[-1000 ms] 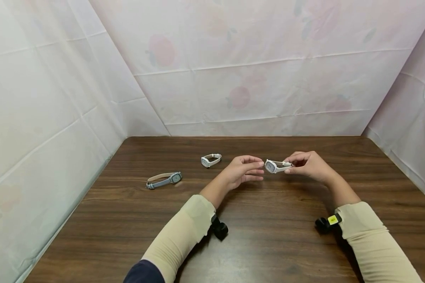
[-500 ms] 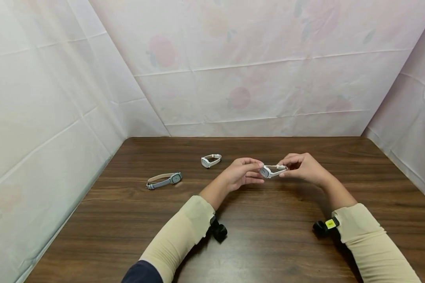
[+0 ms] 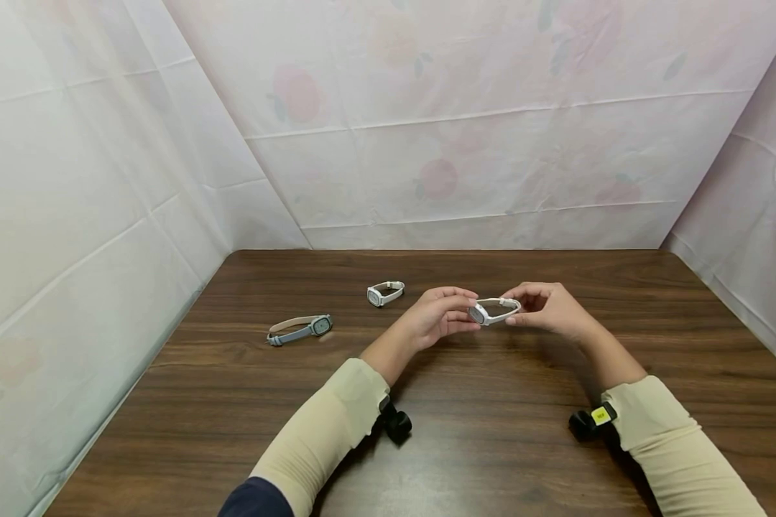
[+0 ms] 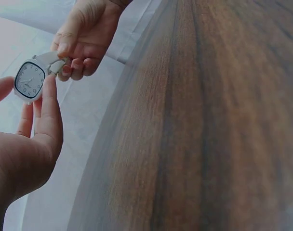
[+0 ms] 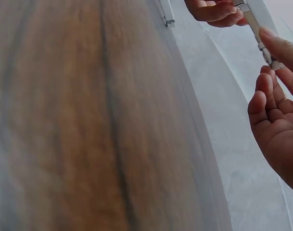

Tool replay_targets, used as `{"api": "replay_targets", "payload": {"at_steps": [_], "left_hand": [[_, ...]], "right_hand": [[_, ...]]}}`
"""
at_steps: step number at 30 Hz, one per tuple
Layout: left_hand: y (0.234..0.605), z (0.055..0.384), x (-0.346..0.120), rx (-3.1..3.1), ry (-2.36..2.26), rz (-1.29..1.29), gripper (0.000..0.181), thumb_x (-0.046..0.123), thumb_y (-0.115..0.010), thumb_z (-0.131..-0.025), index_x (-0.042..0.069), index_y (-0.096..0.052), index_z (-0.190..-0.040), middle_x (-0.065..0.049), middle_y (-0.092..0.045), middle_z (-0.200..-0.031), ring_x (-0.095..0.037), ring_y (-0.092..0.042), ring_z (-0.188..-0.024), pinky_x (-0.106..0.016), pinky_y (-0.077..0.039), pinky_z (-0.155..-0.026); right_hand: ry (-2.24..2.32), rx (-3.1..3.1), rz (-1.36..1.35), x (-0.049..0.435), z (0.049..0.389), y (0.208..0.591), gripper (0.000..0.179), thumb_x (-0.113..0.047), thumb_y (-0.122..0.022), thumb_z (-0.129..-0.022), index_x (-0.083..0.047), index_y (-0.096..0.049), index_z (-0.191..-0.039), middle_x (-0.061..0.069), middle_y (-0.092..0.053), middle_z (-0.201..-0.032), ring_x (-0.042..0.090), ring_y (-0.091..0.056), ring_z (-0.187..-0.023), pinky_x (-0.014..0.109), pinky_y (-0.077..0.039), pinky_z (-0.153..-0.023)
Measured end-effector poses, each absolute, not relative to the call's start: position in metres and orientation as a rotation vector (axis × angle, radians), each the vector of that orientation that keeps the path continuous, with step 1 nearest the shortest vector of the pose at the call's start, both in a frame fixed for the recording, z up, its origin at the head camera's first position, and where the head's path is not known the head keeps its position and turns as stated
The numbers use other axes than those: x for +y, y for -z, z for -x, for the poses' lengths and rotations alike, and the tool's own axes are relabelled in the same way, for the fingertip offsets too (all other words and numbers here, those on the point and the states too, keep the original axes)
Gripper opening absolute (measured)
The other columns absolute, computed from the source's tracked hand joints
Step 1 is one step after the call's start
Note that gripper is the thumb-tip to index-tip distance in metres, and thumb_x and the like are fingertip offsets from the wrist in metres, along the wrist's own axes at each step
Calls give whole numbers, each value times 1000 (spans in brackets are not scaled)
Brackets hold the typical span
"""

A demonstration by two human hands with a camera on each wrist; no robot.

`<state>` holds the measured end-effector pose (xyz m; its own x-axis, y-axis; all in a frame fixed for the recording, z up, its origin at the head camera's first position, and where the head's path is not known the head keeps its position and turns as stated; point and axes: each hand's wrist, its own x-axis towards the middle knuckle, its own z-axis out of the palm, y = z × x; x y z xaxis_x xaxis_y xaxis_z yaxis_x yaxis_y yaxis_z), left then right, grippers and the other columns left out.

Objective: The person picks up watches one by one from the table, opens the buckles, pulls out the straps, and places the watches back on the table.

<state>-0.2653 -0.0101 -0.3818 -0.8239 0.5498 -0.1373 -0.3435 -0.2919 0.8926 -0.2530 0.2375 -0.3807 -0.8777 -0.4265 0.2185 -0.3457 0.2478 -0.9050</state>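
Observation:
Between my two hands a white wristwatch (image 3: 495,313) is held up over the wooden table. My left hand (image 3: 441,316) pinches the watch case, with the thumb on one edge and fingertips on the other; the dial (image 4: 29,81) faces that side in the left wrist view. The strap's buckle end is gripped between thumb and fingers of my right hand (image 3: 550,309). In the right wrist view the strap (image 5: 255,29) runs from one hand to the other, and the right hand (image 5: 281,115) has its fingers curled at the strap's end.
A second white watch (image 3: 385,294) lies on the brown wooden table (image 3: 478,424) left of the hands. Farther left lies a blue-grey watch (image 3: 299,329), its strap looped. Pale fabric with a faint fruit print (image 3: 427,143) hangs around the table's back and sides.
My right hand has moved left with the watch, bringing its case to my left fingers, which have taken hold of it. The two watches on the table have stayed put.

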Motion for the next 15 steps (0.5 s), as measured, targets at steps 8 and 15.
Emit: {"api": "replay_targets", "payload": {"at_steps": [8, 15], "left_hand": [[378, 262, -15, 1374, -2147, -301, 41, -3, -55, -93, -18, -43, -129, -10, -65, -88, -18, -68, -75, -38, -57, -84], [375, 259, -18, 1348, -2188, -307, 27, -7, -55, -91, -13, -52, -117, -10, -65, -89, -19, -69, -78, -40, -56, -86]], "right_hand": [[1846, 2307, 673, 230, 249, 381, 41, 1, -75, -84, 4, -61, -122, 10, -65, -101, 13, -62, -84, 25, -56, -71], [2055, 1981, 729, 224, 245, 384, 26, 6, -61, -92, -1, -62, -117, 8, -65, -100, 16, -68, -86, 33, -58, -77]]}}
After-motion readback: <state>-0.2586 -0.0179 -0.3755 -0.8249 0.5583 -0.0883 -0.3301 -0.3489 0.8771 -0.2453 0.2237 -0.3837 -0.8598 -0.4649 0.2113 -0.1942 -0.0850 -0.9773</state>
